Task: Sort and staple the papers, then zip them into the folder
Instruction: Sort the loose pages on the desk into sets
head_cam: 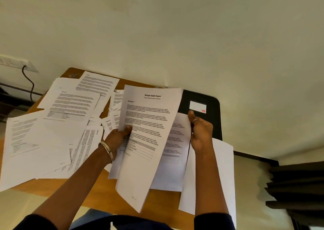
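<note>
Between the two hands: the title page (149, 124), headed "Sample Health Report", hangs tilted above the near right part of the desk (91, 193).
Left hand (119, 136): thumb pinching the title page at its left edge, fingers behind; it may hold further sheets too, I cannot tell.
Right hand (199, 133): curled round the edge of a second printed sheet (175, 142) lying behind the first.
Folder (206, 113): black, flat at the far right of the desk, partly under the held pages; zip not visible.
Loose papers (57, 124): overlapping in a wide scatter across the left of the desk, some at odd angles.
Blank sheet (222, 168): overhangs the right edge of the desk.
Stapler: not visible anywhere.
Risk, slipping: the title page is held at one edge only and sags, so it could swing loose or crease.
Risk, order: the scatter overlaps so much that sections could be collated in the wrong sequence.
Risk, falling: a brush from the right arm would likely send the overhanging sheet off the desk.
</note>
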A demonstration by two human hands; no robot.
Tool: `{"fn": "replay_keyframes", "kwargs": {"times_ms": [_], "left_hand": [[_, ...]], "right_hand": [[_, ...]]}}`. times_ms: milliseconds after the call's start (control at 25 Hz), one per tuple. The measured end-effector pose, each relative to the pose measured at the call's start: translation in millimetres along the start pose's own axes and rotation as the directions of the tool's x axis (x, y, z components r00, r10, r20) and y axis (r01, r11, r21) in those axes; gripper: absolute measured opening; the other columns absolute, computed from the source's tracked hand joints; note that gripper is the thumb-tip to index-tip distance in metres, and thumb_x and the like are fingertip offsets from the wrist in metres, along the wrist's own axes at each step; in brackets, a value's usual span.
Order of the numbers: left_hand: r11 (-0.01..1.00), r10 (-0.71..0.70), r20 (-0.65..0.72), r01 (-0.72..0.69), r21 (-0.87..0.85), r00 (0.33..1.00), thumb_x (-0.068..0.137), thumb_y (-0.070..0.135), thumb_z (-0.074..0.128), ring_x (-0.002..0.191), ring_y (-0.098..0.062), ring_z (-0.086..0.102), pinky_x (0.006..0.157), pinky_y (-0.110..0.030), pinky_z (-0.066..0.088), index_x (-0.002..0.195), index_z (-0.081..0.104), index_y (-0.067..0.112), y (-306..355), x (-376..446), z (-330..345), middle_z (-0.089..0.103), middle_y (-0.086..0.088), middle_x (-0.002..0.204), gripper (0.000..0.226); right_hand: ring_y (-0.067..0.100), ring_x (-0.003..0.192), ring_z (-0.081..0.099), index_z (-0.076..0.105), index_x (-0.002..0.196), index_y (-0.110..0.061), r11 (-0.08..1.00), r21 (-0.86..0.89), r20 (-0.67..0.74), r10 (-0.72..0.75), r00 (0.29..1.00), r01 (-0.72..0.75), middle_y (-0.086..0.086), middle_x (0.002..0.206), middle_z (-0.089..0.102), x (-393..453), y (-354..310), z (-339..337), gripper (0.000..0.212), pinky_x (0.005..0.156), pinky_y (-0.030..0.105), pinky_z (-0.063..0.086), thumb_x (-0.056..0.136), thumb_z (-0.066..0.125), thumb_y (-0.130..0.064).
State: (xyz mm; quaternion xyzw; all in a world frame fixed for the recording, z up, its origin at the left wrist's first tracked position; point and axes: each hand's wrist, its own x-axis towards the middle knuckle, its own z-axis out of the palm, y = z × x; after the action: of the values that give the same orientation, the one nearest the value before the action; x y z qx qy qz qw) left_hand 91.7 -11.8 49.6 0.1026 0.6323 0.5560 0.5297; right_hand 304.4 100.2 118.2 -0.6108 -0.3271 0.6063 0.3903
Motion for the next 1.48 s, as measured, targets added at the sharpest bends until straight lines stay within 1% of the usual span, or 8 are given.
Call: {"fn": "replay_keyframes", "kwargs": {"times_ms": [240, 440, 560, 800, 1160, 1280, 1400, 1480], "left_hand": [[0.998, 0.003, 0.071, -0.007, 0.056, 0.997, 0.089, 0.025, 0.058, 0.101, -0.033, 0.060, 0.093, -0.049, 0.048, 0.114, 0.058, 0.015, -0.9, 16.8, -11.6, 0.066, -0.008, 0.103, 0.027], [0.994, 0.023, 0.124, -0.036, 0.104, 0.992, 0.091, 0.023, 0.055, 0.095, -0.022, 0.061, 0.078, -0.032, 0.050, 0.117, 0.057, 0.013, 14.9, 26.4, -26.6, 0.065, -0.003, 0.103, 0.028], [0.988, 0.005, 0.118, -0.023, 0.151, 0.993, 0.091, 0.024, 0.056, 0.103, -0.027, 0.059, 0.090, -0.039, 0.048, 0.118, 0.058, 0.011, 22.2, 33.5, -43.5, 0.064, -0.007, 0.112, 0.030], [0.982, -0.039, 0.151, 0.010, 0.191, 0.988, 0.091, 0.025, 0.056, 0.101, -0.028, 0.060, 0.092, -0.040, 0.048, 0.118, 0.059, 0.008, 32.5, 46.9, -68.6, 0.064, -0.009, 0.111, 0.033], [0.981, -0.062, 0.231, 0.016, 0.193, 0.971, 0.093, 0.022, 0.052, 0.103, -0.027, 0.056, 0.094, -0.039, 0.045, 0.113, 0.056, 0.015, 45.3, 63.3, -87.5, 0.061, -0.006, 0.112, 0.022], [0.980, -0.071, 0.250, 0.022, 0.196, 0.966, 0.093, 0.023, 0.052, 0.112, -0.031, 0.055, 0.102, -0.046, 0.041, 0.114, 0.056, 0.018, 45.1, 68.5, -89.9, 0.061, -0.008, 0.116, 0.022], [0.984, -0.081, 0.269, 0.034, 0.176, 0.960, 0.094, 0.020, 0.049, 0.118, -0.032, 0.052, 0.106, -0.048, 0.038, 0.123, 0.053, 0.013, 41.5, 71.7, -91.8, 0.059, -0.009, 0.122, 0.030], [0.983, -0.092, 0.265, 0.045, 0.179, 0.960, 0.095, 0.020, 0.049, 0.119, -0.032, 0.052, 0.105, -0.047, 0.039, 0.128, 0.051, 0.011, 37.6, 72.5, -92.2, 0.058, -0.010, 0.123, 0.035]], "right_hand": [[0.015, 0.074, 0.061, 0.063, 0.078, -0.015, 0.969, -0.183, -0.179, -0.198, 0.964, 0.165, -0.002, 0.079, 0.064, 7.9, 7.3, 18.0, 0.020, 0.070, 0.028, 0.052, 0.089, 0.065, -0.032], [0.012, 0.084, 0.065, 0.066, 0.101, -0.011, 0.944, -0.231, -0.246, -0.293, 0.924, 0.237, 0.002, 0.095, 0.069, 4.3, 15.1, 37.5, 0.023, 0.082, 0.029, 0.055, 0.080, 0.075, -0.014], [0.014, 0.085, 0.067, 0.066, 0.097, -0.013, 0.949, -0.215, -0.257, -0.284, 0.924, 0.232, 0.002, 0.093, 0.070, 0.6, 22.0, 52.2, 0.020, 0.081, 0.031, 0.056, 0.079, 0.076, -0.014], [0.021, 0.088, 0.069, 0.071, 0.099, -0.014, 0.993, -0.045, -0.242, -0.114, 0.964, 0.106, 0.002, 0.095, 0.073, -6.8, 29.6, 80.5, 0.017, 0.080, 0.039, 0.058, 0.083, 0.073, -0.019], [0.019, 0.082, 0.071, 0.071, 0.095, -0.016, 0.991, -0.023, -0.302, -0.136, 0.943, 0.135, -0.002, 0.087, 0.075, -26.8, 31.3, 95.1, 0.013, 0.082, 0.041, 0.058, 0.083, 0.073, -0.021], [0.020, 0.079, 0.071, 0.071, 0.089, -0.018, 0.992, -0.025, -0.311, -0.129, 0.942, 0.127, -0.002, 0.084, 0.074, -35.9, 30.0, 93.9, 0.009, 0.072, 0.039, 0.060, 0.084, 0.072, -0.025], [0.022, 0.073, 0.072, 0.068, 0.088, -0.014, 0.995, 0.090, -0.286, -0.017, 0.958, 0.045, 0.002, 0.082, 0.075, -44.1, 27.9, 94.2, 0.013, 0.059, 0.033, 0.058, 0.085, 0.070, -0.027], [0.022, 0.072, 0.073, 0.067, 0.089, -0.013, 0.985, 0.170, -0.269, 0.070, 0.961, -0.024, 0.004, 0.083, 0.075, -47.4, 24.0, 93.3, 0.014, 0.064, 0.037, 0.060, 0.084, 0.071, -0.026]]}}
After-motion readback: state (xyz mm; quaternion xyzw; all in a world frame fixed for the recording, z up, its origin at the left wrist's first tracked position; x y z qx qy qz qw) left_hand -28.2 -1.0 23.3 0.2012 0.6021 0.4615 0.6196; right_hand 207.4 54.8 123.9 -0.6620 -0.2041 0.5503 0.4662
